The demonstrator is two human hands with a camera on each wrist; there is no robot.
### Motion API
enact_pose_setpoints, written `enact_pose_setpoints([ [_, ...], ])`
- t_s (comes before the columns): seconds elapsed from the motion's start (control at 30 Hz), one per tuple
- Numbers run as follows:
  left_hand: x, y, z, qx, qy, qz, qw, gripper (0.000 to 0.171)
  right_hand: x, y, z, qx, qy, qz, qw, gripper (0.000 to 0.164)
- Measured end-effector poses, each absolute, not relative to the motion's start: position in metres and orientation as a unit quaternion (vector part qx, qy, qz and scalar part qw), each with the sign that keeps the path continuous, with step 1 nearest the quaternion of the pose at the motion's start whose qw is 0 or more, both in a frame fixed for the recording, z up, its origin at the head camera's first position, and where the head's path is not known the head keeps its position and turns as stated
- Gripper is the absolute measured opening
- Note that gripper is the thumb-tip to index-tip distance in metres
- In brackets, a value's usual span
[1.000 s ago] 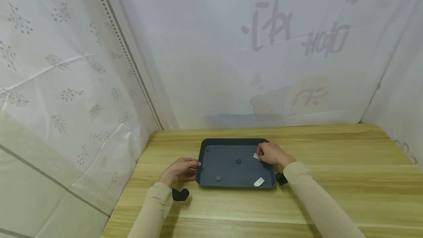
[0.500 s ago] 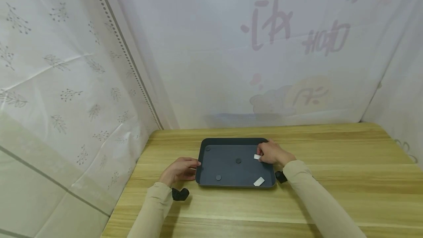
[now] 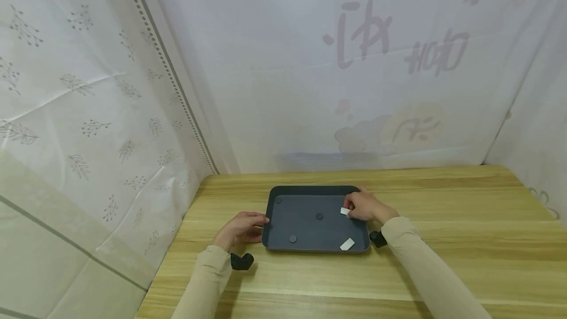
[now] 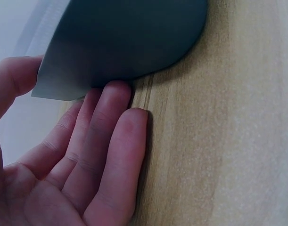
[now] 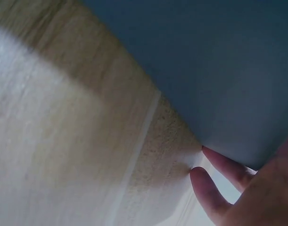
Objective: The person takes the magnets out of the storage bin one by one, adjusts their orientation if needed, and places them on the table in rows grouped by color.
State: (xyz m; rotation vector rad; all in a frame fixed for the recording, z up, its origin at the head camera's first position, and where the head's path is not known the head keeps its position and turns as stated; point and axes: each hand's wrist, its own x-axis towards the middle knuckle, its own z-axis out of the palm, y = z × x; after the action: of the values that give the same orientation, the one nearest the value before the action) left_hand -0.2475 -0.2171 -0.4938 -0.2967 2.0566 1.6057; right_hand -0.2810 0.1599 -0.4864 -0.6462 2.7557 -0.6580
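Note:
A dark grey shallow tray (image 3: 305,230) lies on the wooden table. My left hand (image 3: 241,226) holds its left side, thumb over the rim and fingers against the outer wall; in the left wrist view the fingertips (image 4: 118,89) reach the tray's bottom edge. Over the right part of the tray, my right hand (image 3: 366,207) pinches a small white flat piece (image 3: 344,211) between thumb and forefinger. Its other fingers (image 5: 207,188) stay outside the tray wall (image 5: 219,70), where the right wrist view hides the piece. A second white flat piece (image 3: 347,244) lies in the tray's near right corner.
Inside the tray sit small dark round discs: one near the middle (image 3: 320,216), one near the front (image 3: 293,239), one in the far left corner (image 3: 278,200). The wooden table (image 3: 443,201) extends to the right. White printed cloth (image 3: 283,87) hangs behind it.
The white piece in my right fingers has shifted slightly toward the front and changed its tilt. My left hand and the tray stay where they were.

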Motion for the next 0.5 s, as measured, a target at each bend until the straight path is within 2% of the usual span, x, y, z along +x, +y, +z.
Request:
enact_pose_setpoints([
  [0.5, -0.247, -0.217, -0.494, -0.108, 0.759, 0.591, 0.25, 0.039, -0.28, 0.165, -0.498, -0.259, 0.931, -0.243, 0.089, 0.011],
])
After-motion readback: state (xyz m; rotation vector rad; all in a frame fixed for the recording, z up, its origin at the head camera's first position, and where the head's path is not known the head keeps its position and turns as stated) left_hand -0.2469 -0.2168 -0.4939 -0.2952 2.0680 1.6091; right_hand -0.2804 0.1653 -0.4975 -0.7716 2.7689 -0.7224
